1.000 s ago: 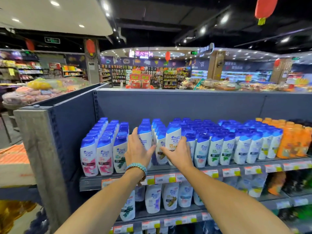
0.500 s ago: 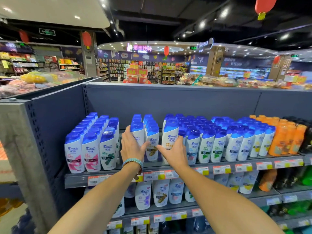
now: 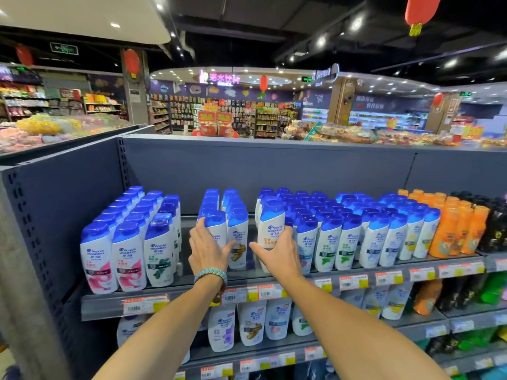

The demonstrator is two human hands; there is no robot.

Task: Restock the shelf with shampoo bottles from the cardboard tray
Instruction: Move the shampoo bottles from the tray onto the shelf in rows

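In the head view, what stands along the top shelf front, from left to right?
Pink-label bottles → green-label bottle → left hand gripping a shampoo bottle → right hand gripping a second shampoo bottle → blue-capped bottles → orange bottles → black bottles.

grey shelf (image 3: 175,283), rows of blue-capped shampoo bottles (image 3: 329,242), orange bottles (image 3: 452,229)

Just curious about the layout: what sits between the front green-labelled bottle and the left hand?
Nothing: in the head view, only bare shelf separates the green-labelled bottle from the left hand.
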